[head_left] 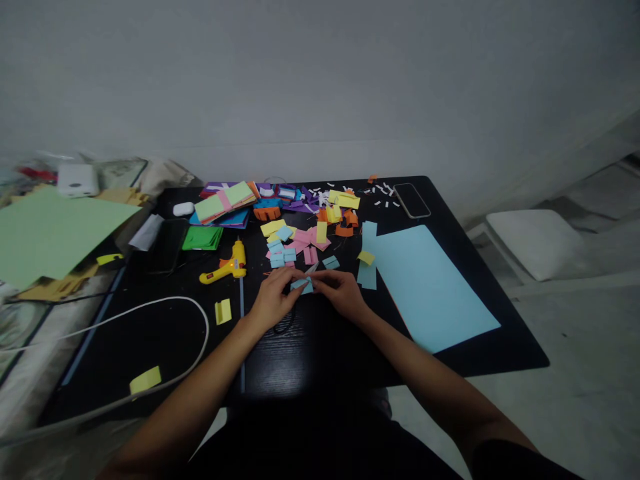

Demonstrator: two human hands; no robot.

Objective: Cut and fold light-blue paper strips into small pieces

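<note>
A small light-blue piece of paper (302, 287) is pinched between my two hands, low over the black table near its middle. My left hand (274, 293) grips its left side, fingers closed. On the right side, my right hand (341, 292) holds it between thumb and fingertips. Just behind the hands a pair of scissors (313, 268) lies with its blades partly showing; dark handle loops appear below my left hand. Folded blue paper pieces (277, 260) and pink ones (311, 256) are scattered beyond my fingers.
On the left lie a yellow glue gun (231, 264) and a white cable (200, 313) looping across the table. Large light-blue sheets (435, 287) cover the right side, with a phone (411, 201) behind them. Stacked coloured paper (225, 203) and paper scraps line the back. A white stool (535, 240) stands right.
</note>
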